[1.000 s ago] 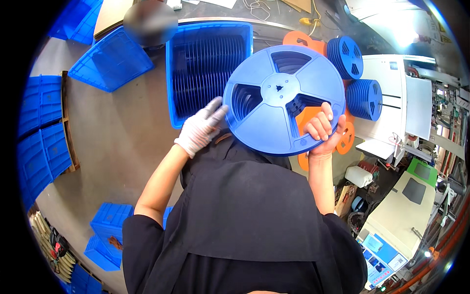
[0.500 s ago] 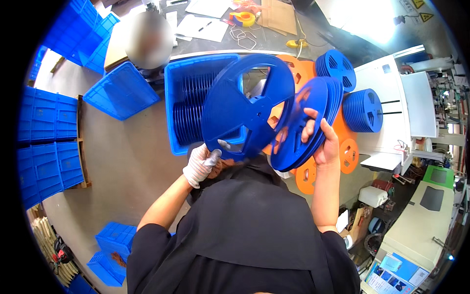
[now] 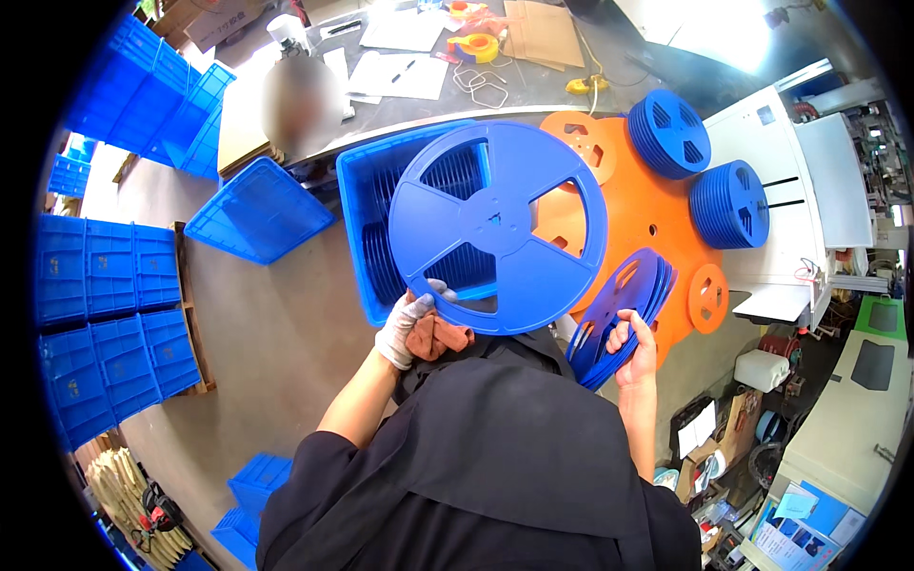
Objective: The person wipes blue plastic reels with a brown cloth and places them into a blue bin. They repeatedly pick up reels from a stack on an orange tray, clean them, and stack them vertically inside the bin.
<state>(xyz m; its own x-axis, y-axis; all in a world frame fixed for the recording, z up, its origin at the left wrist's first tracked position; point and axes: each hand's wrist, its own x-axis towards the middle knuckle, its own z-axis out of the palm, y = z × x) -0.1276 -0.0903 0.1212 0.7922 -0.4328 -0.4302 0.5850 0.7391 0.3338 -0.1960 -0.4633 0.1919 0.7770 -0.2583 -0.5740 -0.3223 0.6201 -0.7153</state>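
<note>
My left hand (image 3: pixel 404 335), in a pale glove, grips the lower rim of a large blue plastic reel (image 3: pixel 549 276) with open cutouts. Bunched in the same hand is a reddish-brown cloth (image 3: pixel 441 335). The reel is raised and faces me almost flat on, partly covering a blue crate (image 3: pixel 354 205) in which several blue reels (image 3: pixel 382 266) stand on edge. Bare, my right hand (image 3: pixel 636 350) is closed around the edge of a bundle of blue reels (image 3: pixel 609 328), tilted and low on the right.
An orange round table-like surface (image 3: pixel 657 205) carries smaller orange discs and two stacks of blue reels (image 3: pixel 671 138). Behind is a dark workbench (image 3: pixel 533 90) with papers and a yellow tape dispenser (image 3: pixel 473 48). Blue crates (image 3: pixel 114 276) are stacked at left; a person stands beyond the bench's left side.
The single reel has turned to face me more squarely. My right hand has moved lower with its bundle, away from the single reel. The head view has shifted slightly.
</note>
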